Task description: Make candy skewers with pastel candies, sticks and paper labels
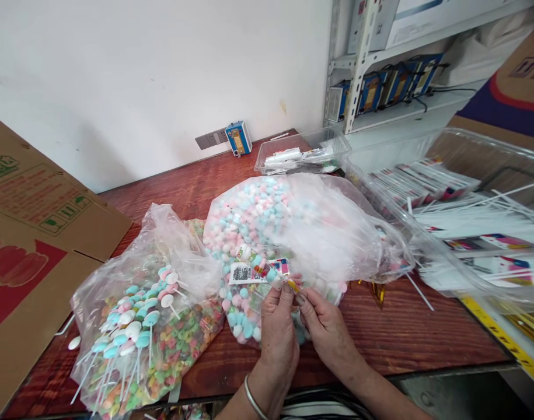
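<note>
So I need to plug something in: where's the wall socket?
In the head view the wall socket sits low on the white wall, just above the far edge of the wooden table, directly left of the small blue box.

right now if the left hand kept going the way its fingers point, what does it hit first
Probably the big clear bag of pink and blue candies: the left hand points up and away at it, past the wrapped candy stick it pinches. Depth is unclear.

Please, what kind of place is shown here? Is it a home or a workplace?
Probably a small packing workroom, not a home kitchen. Bulk bags of pastel candies and finished lollipops lie on a wooden table, clear bins hold sticks and printed wrappers, and both hands, left hand and right hand, hold a wrapped candy stick.
</note>
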A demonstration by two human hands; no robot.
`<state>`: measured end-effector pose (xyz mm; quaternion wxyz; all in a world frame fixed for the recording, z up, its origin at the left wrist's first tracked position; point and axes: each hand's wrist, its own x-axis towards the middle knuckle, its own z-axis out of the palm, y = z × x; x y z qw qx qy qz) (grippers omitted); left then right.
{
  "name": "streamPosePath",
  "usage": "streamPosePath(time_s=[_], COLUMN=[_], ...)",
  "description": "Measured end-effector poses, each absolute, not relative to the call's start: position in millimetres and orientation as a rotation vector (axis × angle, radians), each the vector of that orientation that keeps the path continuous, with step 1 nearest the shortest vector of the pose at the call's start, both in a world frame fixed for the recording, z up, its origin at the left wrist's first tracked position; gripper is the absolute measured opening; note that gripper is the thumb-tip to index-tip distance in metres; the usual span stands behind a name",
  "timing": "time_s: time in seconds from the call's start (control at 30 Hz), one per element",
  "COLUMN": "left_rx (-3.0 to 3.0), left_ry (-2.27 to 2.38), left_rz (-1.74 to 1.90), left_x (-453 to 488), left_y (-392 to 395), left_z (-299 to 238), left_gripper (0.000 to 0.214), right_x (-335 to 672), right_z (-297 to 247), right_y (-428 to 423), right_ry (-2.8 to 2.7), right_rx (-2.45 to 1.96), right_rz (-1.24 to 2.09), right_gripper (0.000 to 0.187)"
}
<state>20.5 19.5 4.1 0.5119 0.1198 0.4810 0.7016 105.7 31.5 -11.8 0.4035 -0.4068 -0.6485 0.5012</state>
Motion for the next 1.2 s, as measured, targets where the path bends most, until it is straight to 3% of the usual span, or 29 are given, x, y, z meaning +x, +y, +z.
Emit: streamPosePath(time_s=[0.27,0.47,0.7,0.8,0.93,1.0,1.07,1.2], left_rx=[0.452,0.554,0.503,0.407,0.323,0.376,0.460,0.502], left_ry=[1.227,1.077,0.847,0.950,1.119,1.185,1.225,1.073], left_rz=[1.598,1.482,1.281,1.400,1.557,1.581,1.543,1.369], left_x=[18,5,-21,-17,-5,-1,0,-11], left_y=[16,12,12,15,21,22,21,16], left_z=[0,9,11,10,7,5,5,6], left_gripper=[0.027,0.033,0.026,0.023,0.023,0.019,0.019,0.030], right_x=[92,95,108,106,98,95,94,100], right_z=[-6,-2,1,2,2,-1,-4,-5], right_y=[33,39,42,39,33,31,31,34], right_ry=[-1.277,-0.635,-0.530,-0.668,-1.102,-1.180,-1.091,-0.651], right_rx=[-0.998,-0.769,-0.447,-0.600,-0.901,-0.928,-0.888,-0.689], right_rz=[1.466,2.158,2.749,2.547,1.778,1.570,1.667,2.219], right_gripper=[0.025,0.035,0.035,0.032,0.028,0.025,0.027,0.028])
